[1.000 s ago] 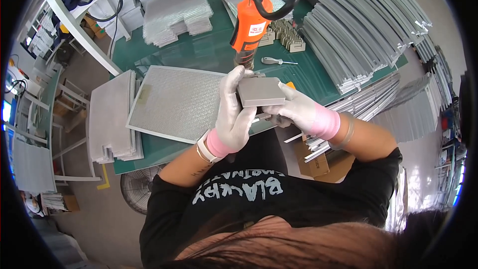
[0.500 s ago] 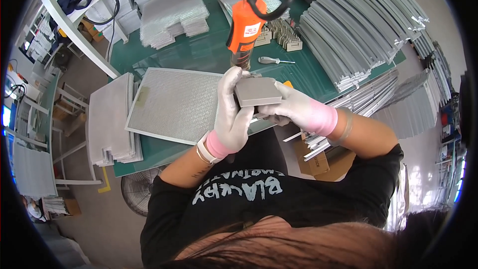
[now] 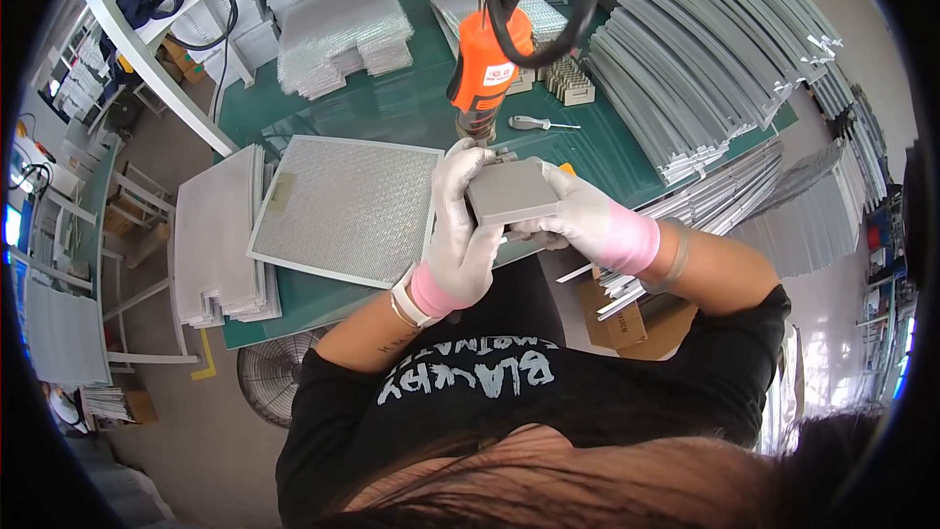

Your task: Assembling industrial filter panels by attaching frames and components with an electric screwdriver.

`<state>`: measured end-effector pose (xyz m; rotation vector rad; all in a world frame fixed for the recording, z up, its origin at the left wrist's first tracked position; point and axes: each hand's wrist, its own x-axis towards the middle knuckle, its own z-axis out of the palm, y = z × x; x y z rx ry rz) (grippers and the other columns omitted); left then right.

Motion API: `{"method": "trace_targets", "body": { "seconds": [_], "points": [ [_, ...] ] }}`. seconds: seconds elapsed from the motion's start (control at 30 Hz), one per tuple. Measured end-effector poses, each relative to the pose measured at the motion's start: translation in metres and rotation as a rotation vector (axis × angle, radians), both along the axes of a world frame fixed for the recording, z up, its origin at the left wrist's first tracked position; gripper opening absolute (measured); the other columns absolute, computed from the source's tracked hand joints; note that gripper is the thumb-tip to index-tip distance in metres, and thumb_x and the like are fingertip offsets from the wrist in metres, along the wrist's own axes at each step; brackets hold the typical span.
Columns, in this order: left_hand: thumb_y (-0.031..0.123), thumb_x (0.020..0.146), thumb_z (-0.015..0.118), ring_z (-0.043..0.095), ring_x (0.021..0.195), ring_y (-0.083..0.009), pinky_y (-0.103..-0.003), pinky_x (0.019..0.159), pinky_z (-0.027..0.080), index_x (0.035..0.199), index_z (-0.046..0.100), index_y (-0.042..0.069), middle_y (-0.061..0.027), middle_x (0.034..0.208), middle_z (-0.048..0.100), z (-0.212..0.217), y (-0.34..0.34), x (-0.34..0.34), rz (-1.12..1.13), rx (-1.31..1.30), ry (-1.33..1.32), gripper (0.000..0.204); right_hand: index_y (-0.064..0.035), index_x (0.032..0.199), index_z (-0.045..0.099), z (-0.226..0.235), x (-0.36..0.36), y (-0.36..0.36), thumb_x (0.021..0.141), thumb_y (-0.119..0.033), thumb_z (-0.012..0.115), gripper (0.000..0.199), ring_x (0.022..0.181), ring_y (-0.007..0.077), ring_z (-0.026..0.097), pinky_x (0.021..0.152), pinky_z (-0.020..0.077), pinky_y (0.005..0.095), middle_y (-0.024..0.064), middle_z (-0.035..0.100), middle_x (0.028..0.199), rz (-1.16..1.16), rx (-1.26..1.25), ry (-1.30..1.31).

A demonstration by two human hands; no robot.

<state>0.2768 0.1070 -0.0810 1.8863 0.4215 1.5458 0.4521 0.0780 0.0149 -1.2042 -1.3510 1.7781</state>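
While the left hand (image 3: 462,235) curls its gloved fingers (image 3: 452,168) tight around one end of a small grey block (image 3: 511,193), the right hand (image 3: 580,220) clasps the other end, just above the tabletop's (image 3: 411,108) near edge, beside a mesh filter panel (image 3: 343,208).

Both gloved hands (image 3: 519,225) grip a grey block (image 3: 511,192).

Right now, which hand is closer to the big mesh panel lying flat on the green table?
The left hand. It sits right at the mesh panel's right edge, gripping a small grey block. The right hand holds the block's other side, farther from the panel.
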Motion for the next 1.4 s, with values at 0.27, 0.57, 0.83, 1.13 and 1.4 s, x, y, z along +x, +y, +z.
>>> {"method": "trace_targets", "body": {
  "seconds": [0.27,0.57,0.83,1.13,1.4],
  "points": [
    [0.004,0.088,0.049,0.041,0.128,-0.0349,-0.045,0.111,0.028,0.142,0.027,-0.005,-0.0229,0.138,0.037,0.002,0.002,0.001,0.023,0.02,0.038,0.06,-0.0041,0.121,0.048,-0.004,0.003,0.001,0.084,-0.021,0.07,0.046,0.072,0.0039,0.051,0.061,0.0419,0.0191,-0.0002,0.057,0.09,-0.054,0.057,-0.022],
    [0.002,0.088,0.046,0.042,0.125,-0.0286,-0.041,0.111,0.03,0.142,0.028,-0.006,-0.0213,0.141,0.034,0.001,0.005,0.002,-0.054,-0.086,-0.036,0.057,-0.0073,0.13,0.042,0.0,0.003,0.004,0.093,-0.02,0.06,0.043,0.066,0.0038,0.043,0.055,0.034,0.0203,-0.002,0.051,0.084,0.033,0.001,-0.059],
    [0.004,0.087,0.047,0.039,0.129,-0.0362,-0.045,0.112,0.028,0.141,0.03,-0.009,-0.0255,0.141,0.034,0.006,0.0,0.002,0.091,0.033,0.101,0.057,-0.0098,0.13,0.05,-0.013,-0.005,0.01,0.096,-0.033,0.056,0.041,0.076,0.0061,0.056,0.066,0.0477,0.0218,0.0019,0.059,0.104,-0.094,-0.011,-0.056],
    [0.001,0.086,0.046,0.038,0.131,-0.0385,-0.046,0.112,0.028,0.14,0.031,-0.009,-0.0269,0.141,0.034,0.009,-0.001,-0.002,0.1,0.006,0.088,0.057,-0.0105,0.138,0.039,-0.028,0.016,0.016,0.097,-0.04,0.051,0.052,0.081,0.0082,0.057,0.064,0.0502,0.0241,0.0033,0.058,0.104,0.082,-0.051,-0.101],
    [0.0,0.088,0.044,0.04,0.13,-0.0328,-0.043,0.112,0.029,0.143,0.028,-0.006,-0.0227,0.142,0.035,0.006,0.007,-0.004,0.023,-0.048,0.067,0.057,-0.0097,0.141,0.036,-0.012,0.007,0.016,0.098,-0.037,0.052,0.054,0.084,0.0082,0.057,0.067,0.0493,0.0236,0.0039,0.058,0.111,0.075,-0.019,-0.162]
  ]
}}
